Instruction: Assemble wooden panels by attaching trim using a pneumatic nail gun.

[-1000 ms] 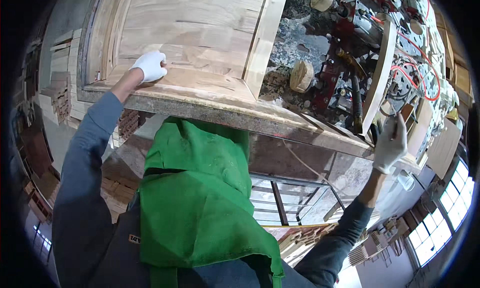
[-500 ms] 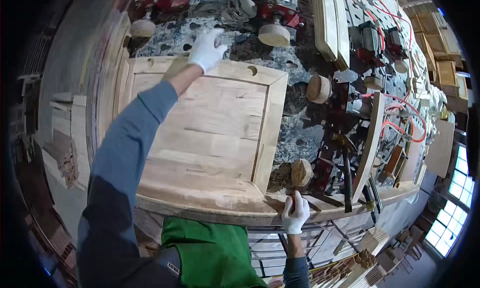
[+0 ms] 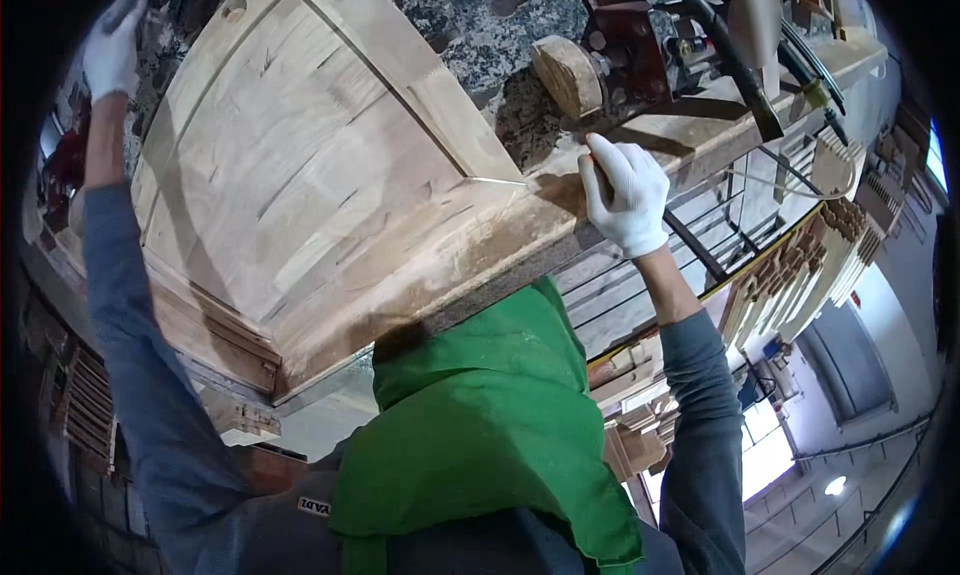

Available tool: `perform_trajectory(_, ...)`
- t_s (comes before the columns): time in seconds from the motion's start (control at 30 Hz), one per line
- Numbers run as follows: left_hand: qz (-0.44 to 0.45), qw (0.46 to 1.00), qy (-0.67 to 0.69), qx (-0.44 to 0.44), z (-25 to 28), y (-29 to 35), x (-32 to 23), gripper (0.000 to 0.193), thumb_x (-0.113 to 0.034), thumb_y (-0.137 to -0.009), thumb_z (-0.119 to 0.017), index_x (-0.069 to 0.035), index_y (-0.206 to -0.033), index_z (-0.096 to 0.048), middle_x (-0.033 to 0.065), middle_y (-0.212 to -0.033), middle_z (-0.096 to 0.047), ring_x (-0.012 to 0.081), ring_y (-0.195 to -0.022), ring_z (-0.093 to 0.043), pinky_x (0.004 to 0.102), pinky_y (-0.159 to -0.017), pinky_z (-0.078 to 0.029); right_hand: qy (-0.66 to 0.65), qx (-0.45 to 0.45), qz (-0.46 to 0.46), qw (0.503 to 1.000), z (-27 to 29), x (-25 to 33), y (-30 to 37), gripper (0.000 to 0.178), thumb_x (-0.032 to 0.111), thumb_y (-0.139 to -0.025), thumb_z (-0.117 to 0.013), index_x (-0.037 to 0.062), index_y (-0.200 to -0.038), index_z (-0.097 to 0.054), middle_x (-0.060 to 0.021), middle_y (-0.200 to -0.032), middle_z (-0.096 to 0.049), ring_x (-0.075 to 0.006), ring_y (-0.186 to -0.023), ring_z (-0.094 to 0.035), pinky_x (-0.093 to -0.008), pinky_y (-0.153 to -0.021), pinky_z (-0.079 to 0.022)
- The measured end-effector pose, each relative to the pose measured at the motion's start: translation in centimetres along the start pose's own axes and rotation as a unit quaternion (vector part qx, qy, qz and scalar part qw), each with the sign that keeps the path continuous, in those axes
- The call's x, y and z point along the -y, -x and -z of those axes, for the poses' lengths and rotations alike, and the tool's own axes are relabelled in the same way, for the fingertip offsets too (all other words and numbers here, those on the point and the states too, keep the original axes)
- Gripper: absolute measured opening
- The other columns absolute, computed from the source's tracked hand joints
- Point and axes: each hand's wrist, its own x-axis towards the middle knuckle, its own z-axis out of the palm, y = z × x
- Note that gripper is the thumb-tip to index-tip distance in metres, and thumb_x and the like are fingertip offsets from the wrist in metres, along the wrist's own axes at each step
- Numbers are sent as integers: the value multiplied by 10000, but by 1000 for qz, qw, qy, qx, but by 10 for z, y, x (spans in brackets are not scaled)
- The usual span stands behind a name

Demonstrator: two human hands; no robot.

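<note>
A large raised-panel wooden door (image 3: pixel 300 175) lies flat on a speckled workbench (image 3: pixel 470 25). My left hand (image 3: pixel 113 40), in a white glove, reaches to the panel's far left corner; its grip is hidden by the picture's rim. My right hand (image 3: pixel 625 195), also gloved, is closed at the panel's near right corner on the dusty bench edge (image 3: pixel 500 245). A small brown object (image 3: pixel 601 180) shows between its thumb and fingers. A green cloth (image 3: pixel 480 425) hangs down my front below the bench.
A round wooden block (image 3: pixel 568 75) sits on the bench just beyond my right hand. Red metal machinery (image 3: pixel 625 35), a black hose (image 3: pixel 725 50) and a wooden strip lie further right. A metal rack (image 3: pixel 700 245) and stacked wooden parts (image 3: pixel 800 265) are below right.
My head has come closer, so the panel fills more of the view. My left hand has slid to the panel's far left corner. My right hand stays at the near right corner.
</note>
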Motion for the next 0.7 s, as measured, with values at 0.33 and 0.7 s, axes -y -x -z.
perform_trajectory(0.33, -51, 970, 116, 207, -182, 378, -150, 589, -201, -648, -921, -34, -1155, -674, 112, -1087, -659, 260, -959, -643, 350, -903, -513, -8, -79, 21, 997, 0, -8, 19, 188, 93, -838, -725, 97, -1022, -682, -37, -742, -584, -226, -596, -541, -338, -577, -458)
perform_trajectory(0.7, -101, 940, -126, 301, -263, 382, -204, 339, -360, -811, -708, -61, -964, -751, 130, -940, -694, 359, -803, -675, 449, -746, -551, 17, -80, 18, 996, 2, -8, 27, 111, 108, -864, -700, 98, -970, -668, -61, -753, -610, -254, -608, -570, -360, -574, -465)
